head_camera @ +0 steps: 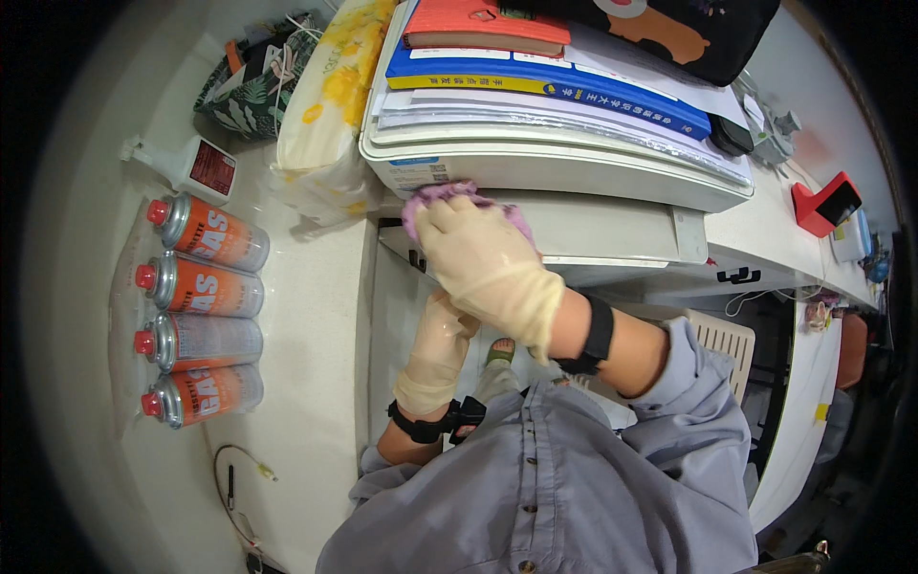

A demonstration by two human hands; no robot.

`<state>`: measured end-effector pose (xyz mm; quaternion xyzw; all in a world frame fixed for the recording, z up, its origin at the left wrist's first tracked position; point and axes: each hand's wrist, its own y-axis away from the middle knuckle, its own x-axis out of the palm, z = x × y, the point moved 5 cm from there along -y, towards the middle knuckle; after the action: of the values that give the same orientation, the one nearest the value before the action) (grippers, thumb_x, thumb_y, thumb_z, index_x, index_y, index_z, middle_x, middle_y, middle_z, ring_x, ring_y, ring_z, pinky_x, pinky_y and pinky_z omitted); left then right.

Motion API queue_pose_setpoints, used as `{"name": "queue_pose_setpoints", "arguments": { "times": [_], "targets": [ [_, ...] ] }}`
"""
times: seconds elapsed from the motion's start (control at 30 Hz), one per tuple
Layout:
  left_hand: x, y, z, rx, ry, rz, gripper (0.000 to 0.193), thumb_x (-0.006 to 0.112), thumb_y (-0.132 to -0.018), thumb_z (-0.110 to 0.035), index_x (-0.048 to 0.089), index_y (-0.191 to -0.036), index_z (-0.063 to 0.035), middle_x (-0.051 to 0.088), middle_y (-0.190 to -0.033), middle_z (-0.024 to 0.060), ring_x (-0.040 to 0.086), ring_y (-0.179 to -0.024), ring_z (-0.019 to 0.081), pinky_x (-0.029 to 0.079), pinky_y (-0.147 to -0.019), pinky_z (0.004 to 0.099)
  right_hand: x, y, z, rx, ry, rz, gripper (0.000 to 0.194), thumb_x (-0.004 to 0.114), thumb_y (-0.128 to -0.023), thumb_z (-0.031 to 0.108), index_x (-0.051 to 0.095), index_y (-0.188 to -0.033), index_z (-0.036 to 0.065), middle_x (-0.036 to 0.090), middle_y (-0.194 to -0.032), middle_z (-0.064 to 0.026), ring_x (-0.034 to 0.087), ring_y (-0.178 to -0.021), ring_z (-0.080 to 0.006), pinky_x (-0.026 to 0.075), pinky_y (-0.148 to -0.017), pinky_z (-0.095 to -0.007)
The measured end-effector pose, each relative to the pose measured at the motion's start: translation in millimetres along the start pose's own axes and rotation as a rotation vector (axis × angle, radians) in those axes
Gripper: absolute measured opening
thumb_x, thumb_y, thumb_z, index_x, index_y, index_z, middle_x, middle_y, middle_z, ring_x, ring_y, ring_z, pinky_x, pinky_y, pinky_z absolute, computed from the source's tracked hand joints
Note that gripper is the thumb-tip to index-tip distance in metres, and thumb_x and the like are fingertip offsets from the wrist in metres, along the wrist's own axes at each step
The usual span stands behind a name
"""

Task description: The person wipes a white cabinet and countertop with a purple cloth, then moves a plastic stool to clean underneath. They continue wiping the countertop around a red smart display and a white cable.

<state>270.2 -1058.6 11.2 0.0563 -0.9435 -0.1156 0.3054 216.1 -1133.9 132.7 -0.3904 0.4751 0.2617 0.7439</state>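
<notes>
Both hands wear pale rubber gloves. My right hand [477, 247] presses a crumpled purple cloth [448, 192] against the left front of a white printer [574, 179], just below its lid edge. The cloth shows around the fingers. My left hand [445, 323] is lower, beneath my right hand and close to its wrist side; its fingers are partly hidden, so whether it holds anything cannot be told. On top of the printer lie a stack of papers, a blue book [545, 75], a red book [484, 29] and a black pouch [688, 32].
Left of the printer stand a yellow-flowered tissue pack [326, 107], a leaf-patterned basket [247, 107] and a white spray bottle [190, 168]. Several gas canisters [219, 287] in plastic wrap lie on the white counter [308, 373], with a cable [219, 488] nearer. A red stand [821, 208] is at the right.
</notes>
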Motion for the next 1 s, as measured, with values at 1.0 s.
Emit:
{"name": "queue_pose_setpoints", "arguments": {
  "times": [1.0],
  "targets": [
    [36.7,-6.0,2.7,-0.081,-0.108,0.118,0.038,0.06,-0.095,-0.016,0.055,-0.131,-0.0036,0.057,-0.12,0.0027,0.059,-0.108,0.0181,0.05,-0.087,0.0282,-19.0,54.9,-30.8,0.024,-0.14,-0.113,0.022,0.06,-0.078,0.014,0.066,-0.096,0.003,0.063,-0.093,-0.0126,0.061,-0.093,-0.0292,0.052,-0.079,-0.0392]
  ]
}}
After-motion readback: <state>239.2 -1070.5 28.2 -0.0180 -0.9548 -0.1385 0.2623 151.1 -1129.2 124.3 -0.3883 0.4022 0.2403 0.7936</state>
